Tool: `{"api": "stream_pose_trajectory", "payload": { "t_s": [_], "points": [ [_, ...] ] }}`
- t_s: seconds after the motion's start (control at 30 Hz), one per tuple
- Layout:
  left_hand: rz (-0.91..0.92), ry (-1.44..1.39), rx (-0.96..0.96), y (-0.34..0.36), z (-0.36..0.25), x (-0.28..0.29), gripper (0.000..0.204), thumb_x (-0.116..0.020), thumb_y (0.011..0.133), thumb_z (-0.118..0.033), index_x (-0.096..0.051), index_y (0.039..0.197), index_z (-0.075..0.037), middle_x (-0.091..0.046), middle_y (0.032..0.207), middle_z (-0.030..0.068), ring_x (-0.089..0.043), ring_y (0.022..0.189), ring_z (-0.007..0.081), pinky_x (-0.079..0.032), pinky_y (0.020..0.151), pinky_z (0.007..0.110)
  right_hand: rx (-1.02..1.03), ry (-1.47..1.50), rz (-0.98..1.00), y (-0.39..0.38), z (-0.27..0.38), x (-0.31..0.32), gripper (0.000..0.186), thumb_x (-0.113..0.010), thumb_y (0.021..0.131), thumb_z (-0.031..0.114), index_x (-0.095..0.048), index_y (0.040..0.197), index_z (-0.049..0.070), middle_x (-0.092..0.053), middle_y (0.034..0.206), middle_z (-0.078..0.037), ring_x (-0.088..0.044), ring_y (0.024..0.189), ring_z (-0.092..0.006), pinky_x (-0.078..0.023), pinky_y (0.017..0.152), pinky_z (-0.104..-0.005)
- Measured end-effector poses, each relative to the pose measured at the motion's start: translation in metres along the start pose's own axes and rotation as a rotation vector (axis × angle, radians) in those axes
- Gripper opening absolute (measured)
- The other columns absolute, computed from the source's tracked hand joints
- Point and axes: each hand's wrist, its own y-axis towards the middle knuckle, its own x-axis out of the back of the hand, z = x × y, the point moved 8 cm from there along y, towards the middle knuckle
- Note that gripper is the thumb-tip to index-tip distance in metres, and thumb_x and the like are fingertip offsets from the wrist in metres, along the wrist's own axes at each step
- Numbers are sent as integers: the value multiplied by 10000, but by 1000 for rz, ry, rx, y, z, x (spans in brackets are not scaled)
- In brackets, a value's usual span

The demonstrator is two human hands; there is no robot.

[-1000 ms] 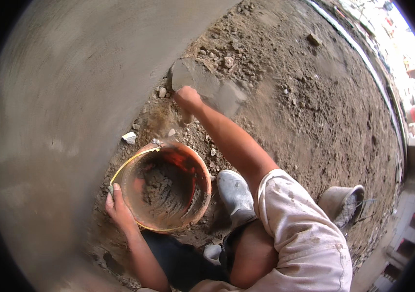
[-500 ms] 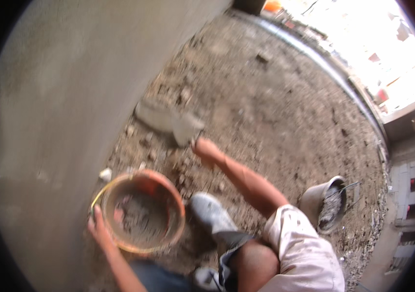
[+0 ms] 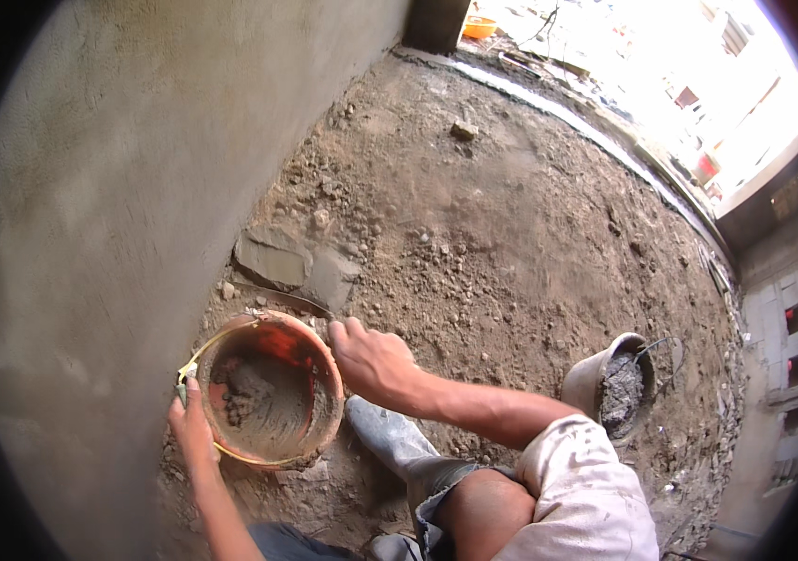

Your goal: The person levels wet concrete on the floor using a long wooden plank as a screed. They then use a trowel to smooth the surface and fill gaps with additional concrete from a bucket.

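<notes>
A round orange bucket (image 3: 329,397) stands on the dirt beside the wall, with some grey wet mortar (image 3: 268,402) inside. My left hand (image 3: 195,435) is closed on its left rim, by the yellow handle. My right hand (image 3: 371,363) is a fist just right of the bucket, wrapped round a trowel (image 3: 282,298). The trowel's thin blade shows edge-on and reaches left, past the bucket's far rim. Two flat grey slabs (image 3: 271,257) lie on the ground just beyond the blade.
A grey plastered wall (image 3: 137,187) rises on the left. To the right, a tilted grey bucket (image 3: 586,383) holds more mortar. My boot (image 3: 394,435) is between the buckets. One stone (image 3: 463,130) lies farther off on rough soil. An orange basin (image 3: 479,27) shows beyond the doorway.
My right hand has come back from beside the slabs to the orange bucket's right rim. My left hand stays on the bucket's left side. The view has shifted slightly.
</notes>
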Motion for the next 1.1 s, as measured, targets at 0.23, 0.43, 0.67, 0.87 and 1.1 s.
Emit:
{"api": "stream_pose_trajectory", "payload": {
  "t_s": [0.23,0.43,0.67,0.87,1.1],
  "points": [
    [87,108,-9,18,-14,-53,604,-612,1018,-519,-678,1119,74,-692,925,103,-641,812,167,-515,772,355,144,-434,103,34,-6,-93,367,-500,1006,213,-552,1273,-33,-653,952,-137,-709,814,-254,-566,610,-419],
    [130,191,-77,27,-30,-81,678,-563,1036,-532,-658,1229,112,-714,1032,176,-639,999,242,-495,928,406,336,-275,383,-7,6,-177,301,-421,1037,123,-556,1166,-113,-679,912,-186,-719,784,-287,-579,550,-420],
    [115,340,-38,26,-37,-98,634,-542,1026,-568,-649,843,29,-561,659,49,-493,652,184,-456,660,424,322,-733,-237,45,25,-64,166,-637,899,224,-721,952,91,-658,732,-56,-651,643,-166,-535,518,-386],
    [201,221,-22,1,-42,-102,666,-566,1013,-619,-721,960,27,-556,735,-18,-471,690,77,-390,630,260,15,-156,740,60,-25,-136,247,-590,998,231,-781,1011,75,-775,982,-105,-763,874,-234,-631,744,-381],
    [24,-36,-22,12,12,-35,609,-533,1053,-548,-708,991,32,-682,916,62,-611,868,127,-515,802,303,304,354,638,30,14,-217,398,-566,989,368,-719,953,1,-725,920,-251,-711,900,-427,-567,821,-517]
  ]
}}
